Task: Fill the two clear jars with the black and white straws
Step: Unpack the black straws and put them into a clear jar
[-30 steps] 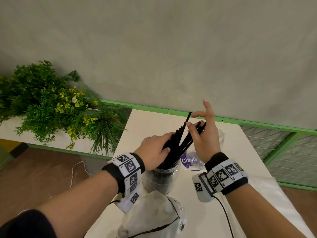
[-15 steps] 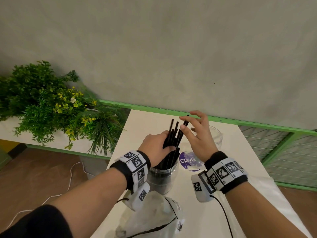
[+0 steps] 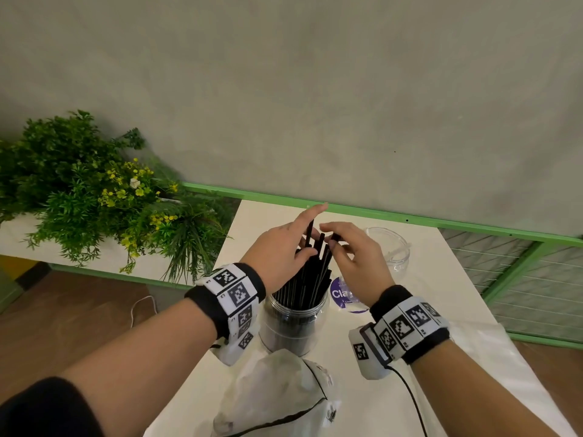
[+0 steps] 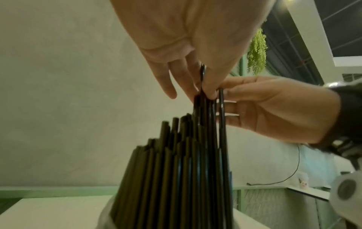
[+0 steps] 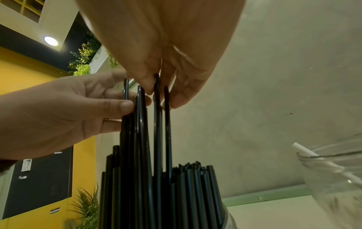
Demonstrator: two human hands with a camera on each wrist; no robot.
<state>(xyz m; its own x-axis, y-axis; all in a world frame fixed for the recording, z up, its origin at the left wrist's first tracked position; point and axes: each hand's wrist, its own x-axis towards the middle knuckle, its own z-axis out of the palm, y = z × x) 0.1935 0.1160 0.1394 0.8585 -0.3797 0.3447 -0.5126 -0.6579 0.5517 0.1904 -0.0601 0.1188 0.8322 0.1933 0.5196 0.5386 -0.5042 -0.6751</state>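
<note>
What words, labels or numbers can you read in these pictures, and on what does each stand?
"Cla": white letters on the purple round label on the table, partly hidden by the right hand; the small print below is too blurred to read.
Wristbands: black-and-white square codes; the tiny characters are unreadable.

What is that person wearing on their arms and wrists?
Each wrist carries a black band covered in white tiles printed with black square codes: the left band, the right band. A small white camera box hangs under the right wrist, trailing a thin black cable. A dark sleeve covers the left upper arm.
</note>
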